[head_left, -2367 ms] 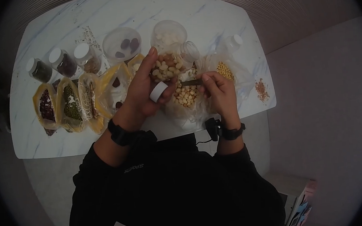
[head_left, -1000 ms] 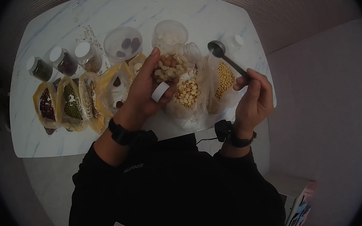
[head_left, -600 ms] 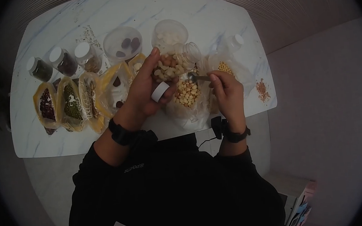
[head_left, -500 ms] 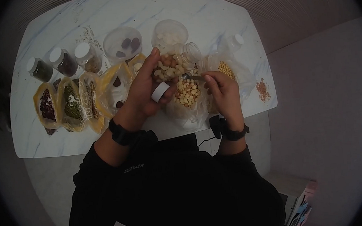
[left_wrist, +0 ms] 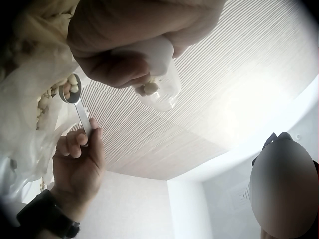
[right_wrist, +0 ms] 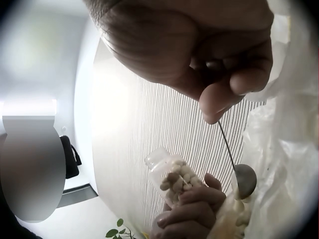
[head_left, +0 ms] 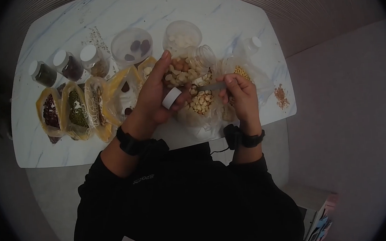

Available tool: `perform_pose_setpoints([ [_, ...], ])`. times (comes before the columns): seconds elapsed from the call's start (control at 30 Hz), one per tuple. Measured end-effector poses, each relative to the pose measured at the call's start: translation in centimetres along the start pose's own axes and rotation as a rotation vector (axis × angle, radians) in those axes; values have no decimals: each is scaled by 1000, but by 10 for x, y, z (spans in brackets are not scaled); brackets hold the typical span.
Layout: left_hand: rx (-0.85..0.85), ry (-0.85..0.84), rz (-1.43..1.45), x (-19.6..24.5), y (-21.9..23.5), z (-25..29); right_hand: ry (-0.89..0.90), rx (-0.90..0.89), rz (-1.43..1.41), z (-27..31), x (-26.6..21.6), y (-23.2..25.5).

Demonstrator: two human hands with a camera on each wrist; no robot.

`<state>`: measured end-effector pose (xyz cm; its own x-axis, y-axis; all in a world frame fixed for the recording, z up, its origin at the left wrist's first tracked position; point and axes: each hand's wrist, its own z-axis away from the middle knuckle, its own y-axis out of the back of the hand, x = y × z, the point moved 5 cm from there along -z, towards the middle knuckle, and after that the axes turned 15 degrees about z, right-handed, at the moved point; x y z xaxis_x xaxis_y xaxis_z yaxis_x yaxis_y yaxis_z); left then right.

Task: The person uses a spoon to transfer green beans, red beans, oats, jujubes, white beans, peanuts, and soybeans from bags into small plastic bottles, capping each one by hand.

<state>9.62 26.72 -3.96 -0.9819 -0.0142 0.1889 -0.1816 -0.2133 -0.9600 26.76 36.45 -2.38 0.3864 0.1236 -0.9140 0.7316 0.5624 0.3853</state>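
My left hand [head_left: 151, 98] grips a clear jar [head_left: 180, 71] of pale and brown nuts, tilted with its uncapped mouth to the right; a white lid [head_left: 171, 98] is also held in that hand. My right hand [head_left: 242, 98] pinches the handle of a metal spoon [head_left: 212, 86] over an open bag of pale kernels [head_left: 199, 104]. Several kernels lie in the spoon bowl [left_wrist: 71, 94] in the left wrist view. From the right wrist, the spoon [right_wrist: 245, 181] is seen beside the plastic bag, with the left hand [right_wrist: 192, 214] around the jar [right_wrist: 172, 178].
Three lidded jars [head_left: 68, 67] stand at the left behind open bags of beans [head_left: 77, 113]. Two round tubs [head_left: 131, 46] are at the back. Right of the kernels are a bag of yellow beans [head_left: 241, 72], a white-capped jar [head_left: 247, 47] and spilled brown grains [head_left: 281, 97].
The spoon moved from over the yellow beans back left to the kernel bag, and is now slightly lower than half a second ago. My left hand has hardly moved.
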Motion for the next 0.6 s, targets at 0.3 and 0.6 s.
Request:
perform_pose_setpoints([
  [0.3, 0, -4, -12, 0, 1, 0, 129, 101, -457, 1, -1, 34],
  [0.6, 8, 2, -8, -1, 2, -1, 403, 283, -604, 19, -43, 42],
])
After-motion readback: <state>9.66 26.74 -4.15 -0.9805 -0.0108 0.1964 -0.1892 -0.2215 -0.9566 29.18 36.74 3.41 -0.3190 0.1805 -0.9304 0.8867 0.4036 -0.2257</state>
